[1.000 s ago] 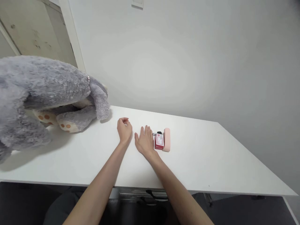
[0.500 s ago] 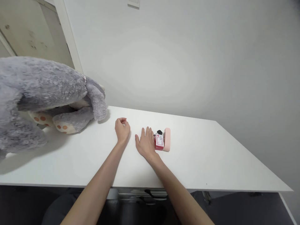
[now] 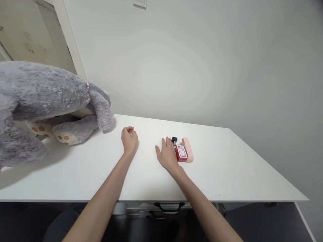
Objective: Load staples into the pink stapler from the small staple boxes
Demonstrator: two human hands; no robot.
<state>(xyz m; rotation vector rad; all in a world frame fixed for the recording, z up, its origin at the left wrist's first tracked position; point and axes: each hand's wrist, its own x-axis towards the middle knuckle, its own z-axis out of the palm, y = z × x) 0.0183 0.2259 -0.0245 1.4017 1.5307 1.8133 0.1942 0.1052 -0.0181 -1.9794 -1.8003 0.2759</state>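
Observation:
My right hand (image 3: 168, 155) lies flat on the white table with its fingers stretched out. The outer edge of that hand touches a small red and white box (image 3: 181, 153). Against the box's right side lies a long, rounded pink case (image 3: 188, 150), tilted slightly. Just beyond the fingertips is a small black item (image 3: 174, 139) with a metal-looking part. Something small and pale between the box and the case is too small to name. My left hand (image 3: 130, 139) rests on its side, fingers loosely curled, with nothing visible in it.
A large grey plush toy (image 3: 50, 90) takes up the left end of the white table (image 3: 232, 168). Behind the table stands a plain wall (image 3: 176, 67). Below the front edge a black handle (image 3: 169, 207) shows.
My right hand has slid to the right, and the box, the pink case and the black item have shifted right with it. The case now leans more. My left hand stays nearly still.

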